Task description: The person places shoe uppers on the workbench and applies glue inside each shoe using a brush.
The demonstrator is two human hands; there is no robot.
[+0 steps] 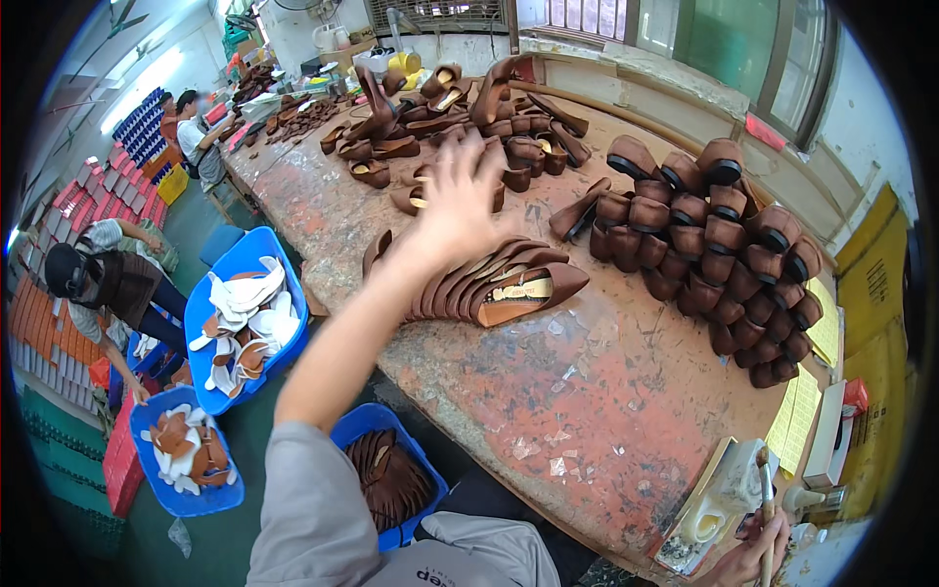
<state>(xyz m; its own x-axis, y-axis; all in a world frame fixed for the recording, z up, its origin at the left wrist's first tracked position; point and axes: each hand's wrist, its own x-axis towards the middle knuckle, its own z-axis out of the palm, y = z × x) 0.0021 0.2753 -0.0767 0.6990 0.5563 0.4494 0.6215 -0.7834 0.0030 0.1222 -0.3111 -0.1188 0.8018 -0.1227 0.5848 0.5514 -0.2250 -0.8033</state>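
The wide fisheye view looks from the person's head, down and forward over a worn table with a mottled red-and-brown top. The short grey fabric sleeve rises close beneath it; the green-tinted glass window stands well beyond. Leftward it takes in the dark green floor, where bending perhaps exaggerates depth.

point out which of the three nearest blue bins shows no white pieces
The rightmost blue bin: it shows only brown pieces; the other two bins show white ones.
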